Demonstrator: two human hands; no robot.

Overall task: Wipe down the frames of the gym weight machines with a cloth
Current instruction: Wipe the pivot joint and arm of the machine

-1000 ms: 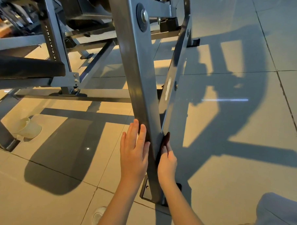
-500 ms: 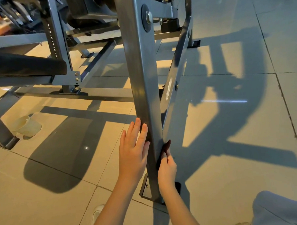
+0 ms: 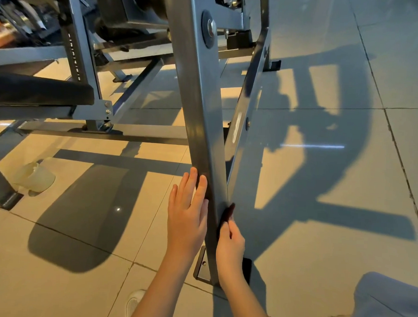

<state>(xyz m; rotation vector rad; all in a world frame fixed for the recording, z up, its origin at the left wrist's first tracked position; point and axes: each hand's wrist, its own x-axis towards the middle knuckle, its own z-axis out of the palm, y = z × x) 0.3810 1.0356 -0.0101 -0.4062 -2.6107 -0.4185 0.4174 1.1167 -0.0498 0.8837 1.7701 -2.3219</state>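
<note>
A grey steel upright point(image 3: 200, 114) of the weight machine frame slants down to a bolted foot plate point(image 3: 202, 266) on the tiled floor. My left hand point(image 3: 187, 212) lies flat against the upright's left face, fingers straight and pointing up. My right hand point(image 3: 230, 240) is on the post's right edge and pinches a dark cloth point(image 3: 228, 213) against the metal. Most of the cloth is hidden behind the post and my fingers.
A black padded bench point(image 3: 38, 91) and its numbered adjustment post point(image 3: 74, 56) stand at the left. A low crossbar point(image 3: 103, 132) runs along the floor. A pale plastic cup point(image 3: 33, 177) lies near a frame foot. My knee point(image 3: 388, 305) and shoes show at the bottom.
Both hands have slid slightly up the upright. The cloth has moved up the right edge with my right hand.
</note>
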